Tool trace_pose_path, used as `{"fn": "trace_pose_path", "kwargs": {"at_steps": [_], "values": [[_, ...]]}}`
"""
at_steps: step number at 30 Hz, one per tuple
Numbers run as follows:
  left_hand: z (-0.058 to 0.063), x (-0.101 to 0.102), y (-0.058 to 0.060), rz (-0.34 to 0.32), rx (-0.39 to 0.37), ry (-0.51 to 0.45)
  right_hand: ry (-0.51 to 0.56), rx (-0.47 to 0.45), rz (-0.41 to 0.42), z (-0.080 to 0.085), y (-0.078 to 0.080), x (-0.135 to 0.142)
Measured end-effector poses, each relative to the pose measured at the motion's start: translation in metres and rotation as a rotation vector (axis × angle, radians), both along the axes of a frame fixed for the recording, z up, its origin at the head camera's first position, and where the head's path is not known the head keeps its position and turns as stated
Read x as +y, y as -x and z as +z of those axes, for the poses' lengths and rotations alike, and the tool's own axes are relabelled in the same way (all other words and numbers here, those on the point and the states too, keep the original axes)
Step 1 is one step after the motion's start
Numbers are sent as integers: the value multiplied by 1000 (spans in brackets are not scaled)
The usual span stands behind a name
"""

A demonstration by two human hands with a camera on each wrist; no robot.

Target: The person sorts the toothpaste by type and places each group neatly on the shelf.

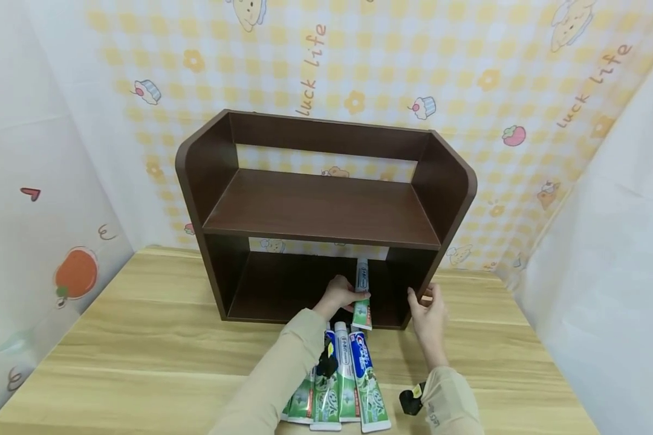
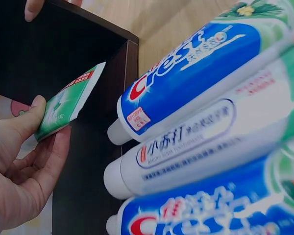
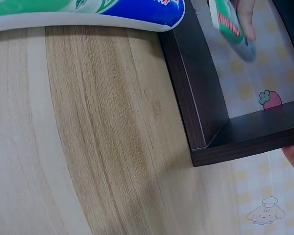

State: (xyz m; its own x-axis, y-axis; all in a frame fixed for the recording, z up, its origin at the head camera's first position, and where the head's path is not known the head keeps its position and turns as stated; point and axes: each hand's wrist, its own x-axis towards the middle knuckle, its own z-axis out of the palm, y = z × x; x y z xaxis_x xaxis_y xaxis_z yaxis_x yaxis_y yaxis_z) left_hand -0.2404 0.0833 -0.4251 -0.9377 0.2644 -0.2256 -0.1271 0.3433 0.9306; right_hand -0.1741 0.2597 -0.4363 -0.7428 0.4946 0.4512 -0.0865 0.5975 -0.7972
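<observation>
A green and white toothpaste tube [image 1: 362, 284] is pinched by my left hand [image 1: 338, 296] between thumb and fingers, inside the lower compartment of a dark brown shelf [image 1: 321, 208]. Its cap end points to the back; in the left wrist view its flat green end [image 2: 71, 100] faces the opening. My right hand [image 1: 428, 314] touches the front edge of the shelf's right side panel [image 3: 250, 147], thumb inside and fingers outside. In front of the shelf, under my left forearm, lie several toothpaste tubes [image 1: 347, 374], blue Crest ones [image 2: 191, 63] and white baking-soda ones [image 2: 186, 137].
The shelf stands on a wood-grain table [image 1: 158, 350] against a yellow checked backdrop [image 1: 359, 60]. Its upper board [image 1: 321, 202] lies above my left hand. White sheets [image 1: 604, 241] hang at both sides. A black wrist camera [image 1: 412, 400] sits by my right sleeve.
</observation>
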Motion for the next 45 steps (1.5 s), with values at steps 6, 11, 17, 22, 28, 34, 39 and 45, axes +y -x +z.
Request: {"fn": "trace_pose_path", "kwargs": {"at_steps": [6,11,17,22,28,34,39,45], "values": [[-8,9,8,22,13,-41,-7,4,-23,-1,0,-2],[-14,14,11,62,5,-71,-16,6,-29,-2,0,-3],[-25,19,16,70,16,-48,5,-1,-12,-4,-2,-4],[-35,24,19,67,30,1,30,-48,7,-7,-3,-4],[-37,33,22,57,103,-9,7,-35,-14,-5,0,-2],[-33,39,24,52,155,131,2,-39,-32,-3,-1,-2],[-33,41,25,80,251,370,8,-40,-29,-3,-3,-5],[-30,41,23,25,276,426,10,-65,-30,-2,-1,-4]]}}
